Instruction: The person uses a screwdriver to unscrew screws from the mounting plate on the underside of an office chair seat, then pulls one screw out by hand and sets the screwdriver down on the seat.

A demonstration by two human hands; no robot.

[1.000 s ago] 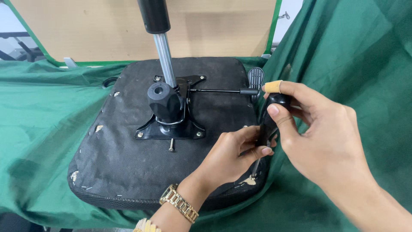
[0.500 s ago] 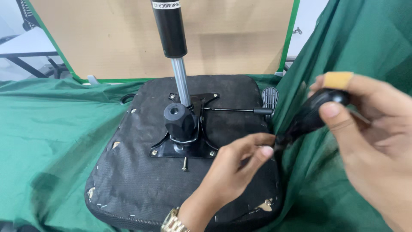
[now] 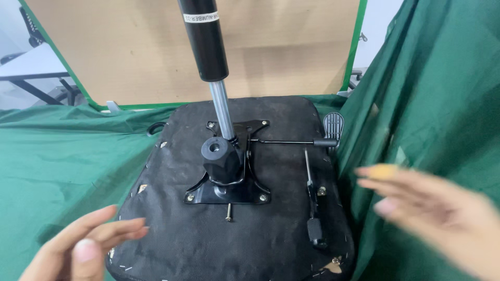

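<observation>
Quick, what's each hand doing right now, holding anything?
Left hand: open, holding nothing.
Right hand: open and blurred, holding nothing.

Screwdriver [image 3: 312,200] lies on seat [image 3: 172,244], R of bracket [image 3: 227,179].

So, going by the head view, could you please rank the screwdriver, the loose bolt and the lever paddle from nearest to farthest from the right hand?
1. Screwdriver, lying on the seat's right side, beside the right hand.
2. Loose bolt, below the mounting plate, mid-seat.
3. Lever paddle, at the far right edge.

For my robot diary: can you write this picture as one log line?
left hand: empty, open | right hand: empty, open | screwdriver: lying on upturned chair seat | loose bolt: by mounting plate
</observation>
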